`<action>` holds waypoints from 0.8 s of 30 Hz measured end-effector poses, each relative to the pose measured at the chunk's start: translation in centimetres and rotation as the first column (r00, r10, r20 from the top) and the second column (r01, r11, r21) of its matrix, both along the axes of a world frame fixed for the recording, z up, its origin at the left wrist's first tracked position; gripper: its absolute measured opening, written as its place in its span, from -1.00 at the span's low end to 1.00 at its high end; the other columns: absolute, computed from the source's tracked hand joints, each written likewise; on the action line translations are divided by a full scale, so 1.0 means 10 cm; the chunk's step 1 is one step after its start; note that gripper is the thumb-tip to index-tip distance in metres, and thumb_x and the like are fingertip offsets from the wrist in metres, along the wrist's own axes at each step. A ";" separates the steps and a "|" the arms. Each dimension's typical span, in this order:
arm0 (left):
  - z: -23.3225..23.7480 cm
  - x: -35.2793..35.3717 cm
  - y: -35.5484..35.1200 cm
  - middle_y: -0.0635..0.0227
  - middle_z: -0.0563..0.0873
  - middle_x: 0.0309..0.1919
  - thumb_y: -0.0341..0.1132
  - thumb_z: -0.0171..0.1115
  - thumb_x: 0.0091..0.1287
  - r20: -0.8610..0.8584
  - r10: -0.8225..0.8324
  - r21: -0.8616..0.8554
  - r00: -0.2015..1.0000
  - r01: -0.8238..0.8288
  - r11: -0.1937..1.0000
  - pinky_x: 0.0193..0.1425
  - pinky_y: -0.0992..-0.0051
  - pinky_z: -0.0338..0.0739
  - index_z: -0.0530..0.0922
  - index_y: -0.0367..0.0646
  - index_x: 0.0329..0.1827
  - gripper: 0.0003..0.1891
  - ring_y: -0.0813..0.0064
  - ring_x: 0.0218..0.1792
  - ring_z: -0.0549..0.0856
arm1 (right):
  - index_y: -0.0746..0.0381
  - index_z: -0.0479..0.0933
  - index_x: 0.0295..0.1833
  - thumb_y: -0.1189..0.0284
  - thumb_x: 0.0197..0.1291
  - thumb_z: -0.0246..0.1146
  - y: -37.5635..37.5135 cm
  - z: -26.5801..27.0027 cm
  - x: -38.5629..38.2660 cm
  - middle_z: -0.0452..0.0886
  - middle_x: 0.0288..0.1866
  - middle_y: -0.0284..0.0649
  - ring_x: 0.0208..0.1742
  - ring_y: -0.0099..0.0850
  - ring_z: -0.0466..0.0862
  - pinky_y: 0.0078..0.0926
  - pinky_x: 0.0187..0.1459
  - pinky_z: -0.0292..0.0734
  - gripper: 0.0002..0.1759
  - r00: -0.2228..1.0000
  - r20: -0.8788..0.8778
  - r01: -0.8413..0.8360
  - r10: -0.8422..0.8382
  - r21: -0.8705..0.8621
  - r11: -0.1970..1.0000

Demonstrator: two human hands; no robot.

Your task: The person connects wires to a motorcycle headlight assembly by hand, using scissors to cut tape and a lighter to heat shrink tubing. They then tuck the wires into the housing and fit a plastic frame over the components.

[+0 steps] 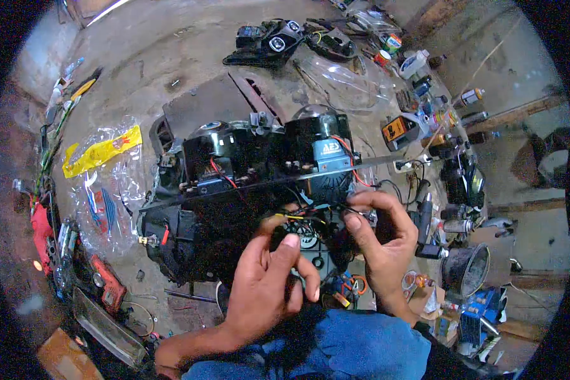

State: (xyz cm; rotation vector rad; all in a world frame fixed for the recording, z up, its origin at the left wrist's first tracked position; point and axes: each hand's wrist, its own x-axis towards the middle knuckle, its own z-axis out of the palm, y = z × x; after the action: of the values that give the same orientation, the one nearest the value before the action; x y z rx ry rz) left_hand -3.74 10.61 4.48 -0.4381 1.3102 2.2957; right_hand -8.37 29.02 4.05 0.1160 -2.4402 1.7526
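Note:
A black headlight assembly (pixel 183 244) with two round projector units lies in front of me. The nearer unit carries a blue "AES" label (pixel 330 149) and red wires. Thin wires (pixel 304 219), one of them yellow, run between my hands over the assembly's lower part. My left hand (pixel 269 278) has its index finger curled against the yellow wire's end, its thumb a little apart and its other fingers bent. At the right, my right hand (pixel 383 237) pinches a thin dark wire between thumb and index finger. The wire ends are partly hidden by my fingers.
Clear plastic packaging (pixel 104 190) with a yellow strip and a red power tool (pixel 109 285) lie at the left. Bottles and cans (pixel 402 130) line the right side, with a round metal pot (pixel 467 269) nearer me. Another headlight (pixel 269 43) sits at the back.

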 end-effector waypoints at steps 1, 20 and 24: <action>0.00 0.01 0.06 0.24 0.69 -0.58 -0.12 -0.06 0.74 -0.014 0.034 -0.027 0.999 -0.034 0.999 -0.67 0.63 0.26 0.30 -0.09 0.50 -0.59 0.69 -0.73 0.45 | 0.32 0.69 0.11 0.54 0.21 0.52 0.01 -0.02 0.01 0.76 -0.05 -0.24 -0.01 -0.49 0.71 -0.47 0.13 0.58 -0.65 1.000 -0.002 -0.026 0.026 -0.017 1.000; -0.09 0.03 0.13 0.31 0.72 -0.56 -0.19 -0.01 0.72 -0.085 0.030 -0.323 0.996 -0.056 0.945 -0.56 0.56 0.35 0.42 -0.28 0.36 -0.63 0.69 -0.66 0.52 | 0.34 0.64 0.09 0.33 0.21 0.47 0.47 -0.32 0.13 0.69 0.05 -0.13 0.05 -0.27 0.70 -0.32 0.15 0.56 -0.59 0.985 -0.169 -0.026 0.029 0.018 0.999; -0.14 0.08 0.15 0.35 0.62 -0.56 -0.22 0.04 0.69 -0.142 0.098 -0.310 0.985 -0.139 0.941 -0.61 0.54 0.37 0.52 -0.19 0.24 -0.73 0.58 -0.68 0.55 | 0.31 0.69 -0.02 0.51 0.12 0.52 0.41 -0.32 0.18 0.71 -0.01 -0.14 0.03 -0.27 0.70 -0.34 0.13 0.56 -0.69 0.986 -0.123 -0.094 0.110 0.130 0.987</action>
State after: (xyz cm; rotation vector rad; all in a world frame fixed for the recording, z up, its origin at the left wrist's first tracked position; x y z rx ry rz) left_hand -2.98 12.07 3.04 -0.4971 1.7752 2.2414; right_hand -6.62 33.09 0.90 0.3628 -2.4866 1.5762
